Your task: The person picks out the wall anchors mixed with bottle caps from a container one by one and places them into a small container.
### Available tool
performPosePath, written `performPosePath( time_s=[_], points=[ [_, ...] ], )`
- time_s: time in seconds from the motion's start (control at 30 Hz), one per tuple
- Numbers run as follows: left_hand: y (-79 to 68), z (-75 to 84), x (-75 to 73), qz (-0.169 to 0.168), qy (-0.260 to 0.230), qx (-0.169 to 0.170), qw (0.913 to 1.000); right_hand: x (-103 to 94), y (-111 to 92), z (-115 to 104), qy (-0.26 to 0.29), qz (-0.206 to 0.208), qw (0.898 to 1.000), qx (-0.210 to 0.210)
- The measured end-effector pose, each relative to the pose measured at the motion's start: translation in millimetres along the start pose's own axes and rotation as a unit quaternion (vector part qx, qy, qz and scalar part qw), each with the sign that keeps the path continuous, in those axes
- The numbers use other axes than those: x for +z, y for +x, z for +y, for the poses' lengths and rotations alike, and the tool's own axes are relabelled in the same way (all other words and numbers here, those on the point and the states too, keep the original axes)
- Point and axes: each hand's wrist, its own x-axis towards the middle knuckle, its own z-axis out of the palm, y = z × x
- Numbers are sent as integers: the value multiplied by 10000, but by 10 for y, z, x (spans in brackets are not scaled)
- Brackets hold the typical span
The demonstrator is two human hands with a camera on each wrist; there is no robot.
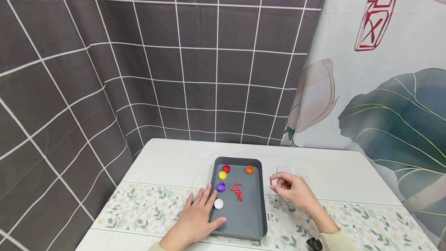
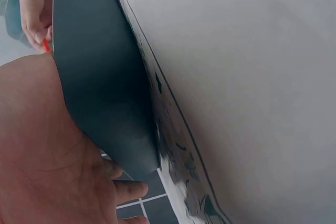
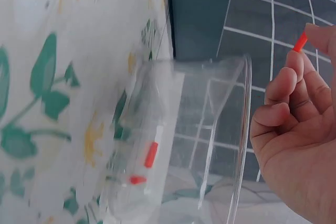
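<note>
My right hand (image 1: 294, 189) pinches a small red stick (image 3: 301, 41) between thumb and index fingertip, just right of the grey tray (image 1: 244, 220). Below that hand stands a clear container (image 3: 239, 129), with two red sticks (image 3: 151, 155) inside. With fingers spread and straight, my left hand (image 1: 198, 218) rests along the tray's left edge. Several more red sticks (image 1: 238, 195) lie loose in the middle of the tray. In the left wrist view, the left palm (image 2: 47, 150) lies against the tray's outer wall (image 2: 105, 66).
Round caps sit in the tray: red (image 1: 226, 168), yellow (image 1: 222, 175), purple (image 1: 221, 187) and white (image 1: 218, 204) down the left side, orange (image 1: 249, 170) at the far right. A floral-banded cloth (image 1: 146, 208) covers the table. Behind it hangs a dark gridded curtain (image 1: 198, 65).
</note>
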Motion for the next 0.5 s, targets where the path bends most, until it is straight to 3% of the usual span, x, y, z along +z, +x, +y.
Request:
performPosePath(
  time_s=[0.5],
  points=[
    [0, 3, 6, 16, 17, -16, 10000, -285, -99, 134, -160, 221, 9989, 381]
  ],
)
